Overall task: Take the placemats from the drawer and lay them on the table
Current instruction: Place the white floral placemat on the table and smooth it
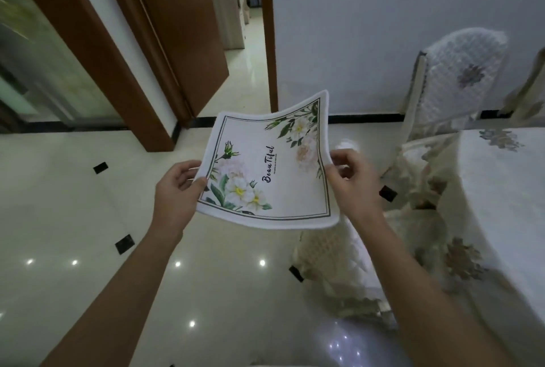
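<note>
A white placemat [283,177] with a floral print, a dark border line and the word "Beautiful" hangs in the air in front of me, its far edge curling up. My left hand [177,192] pinches its left edge, thumb on top. Along the right edge, my right hand [352,180] pinches it between thumb and fingers. The table [501,189], covered by a cream cloth with flower patterns, stands at the right, apart from the placemat. No drawer is in view.
A chair [454,86] with a quilted white cover stands against the table's far side. Another covered chair [339,263] sits below my right forearm. Glossy cream floor tiles [73,204] spread to the left. A brown door [182,36] stands ajar ahead.
</note>
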Demonstrator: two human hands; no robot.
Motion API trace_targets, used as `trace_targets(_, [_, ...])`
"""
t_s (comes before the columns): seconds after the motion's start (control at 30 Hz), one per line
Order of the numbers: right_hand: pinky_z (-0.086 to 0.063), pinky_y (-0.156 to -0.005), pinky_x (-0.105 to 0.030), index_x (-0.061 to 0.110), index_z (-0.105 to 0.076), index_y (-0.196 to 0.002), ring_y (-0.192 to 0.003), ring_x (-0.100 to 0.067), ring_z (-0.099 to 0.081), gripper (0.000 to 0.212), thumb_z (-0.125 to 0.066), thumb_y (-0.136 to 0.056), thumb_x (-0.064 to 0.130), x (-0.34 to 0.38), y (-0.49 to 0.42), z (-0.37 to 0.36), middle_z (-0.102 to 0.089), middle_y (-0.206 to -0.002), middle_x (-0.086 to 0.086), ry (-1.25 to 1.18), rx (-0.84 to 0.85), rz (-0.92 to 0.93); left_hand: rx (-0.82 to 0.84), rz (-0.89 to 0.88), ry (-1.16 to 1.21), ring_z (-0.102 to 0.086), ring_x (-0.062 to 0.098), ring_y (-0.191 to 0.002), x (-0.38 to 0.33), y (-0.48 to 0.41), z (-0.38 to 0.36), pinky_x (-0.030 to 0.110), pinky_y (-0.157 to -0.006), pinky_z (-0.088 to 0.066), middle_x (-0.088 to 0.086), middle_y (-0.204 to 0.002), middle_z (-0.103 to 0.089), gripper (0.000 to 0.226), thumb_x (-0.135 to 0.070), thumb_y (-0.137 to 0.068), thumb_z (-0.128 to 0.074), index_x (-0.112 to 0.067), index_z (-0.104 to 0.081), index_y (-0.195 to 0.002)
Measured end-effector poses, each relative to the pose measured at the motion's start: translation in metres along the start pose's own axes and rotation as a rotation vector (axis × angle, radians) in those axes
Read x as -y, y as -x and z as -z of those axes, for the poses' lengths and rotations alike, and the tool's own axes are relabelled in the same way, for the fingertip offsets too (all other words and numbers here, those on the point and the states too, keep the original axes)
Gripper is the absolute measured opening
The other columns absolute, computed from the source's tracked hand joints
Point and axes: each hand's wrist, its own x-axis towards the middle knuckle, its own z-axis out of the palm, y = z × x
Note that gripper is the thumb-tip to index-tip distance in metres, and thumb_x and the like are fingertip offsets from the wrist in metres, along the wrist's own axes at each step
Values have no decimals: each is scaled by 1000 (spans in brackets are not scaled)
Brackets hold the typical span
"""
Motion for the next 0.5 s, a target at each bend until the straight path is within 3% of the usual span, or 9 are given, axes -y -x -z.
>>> trace_targets(0.1, [-56, -59, -21, 32, -68, -99, -72, -4, -67, 10, -67, -90, 27, 4, 7, -49, -69, -91, 21, 42, 50, -4, -21, 43, -6, -73, 14, -83, 21, -17, 40, 23, -60, -57, -6, -100, -75, 30, -4, -89, -68, -28, -69, -107])
trace_targets(0.27, [-61, -67, -41, 28, -69, -102, -75, -9, -68, 13, -67, -90, 24, -12, -16, -94, -70, -93, 13, 92, 104, -57, -49, 124, 12, -73, 15, -80, 58, -55, 57, 24, -59, -56, -5, -95, -75, 28, -5, -88, -70, -31, -69, -100])
trace_targets(0.5, [-58, -62, -29, 31, -69, -99, -69, -6, -65, 13, -69, -88, 23, -69, -101, -161, -70, -88, 15, 99, 120, -126, -93, 219, -54, -73, 15, -82, 103, -139, 41, 31, -69, -60, -6, -95, -75, 27, -6, -86, -74, -30, -70, -97])
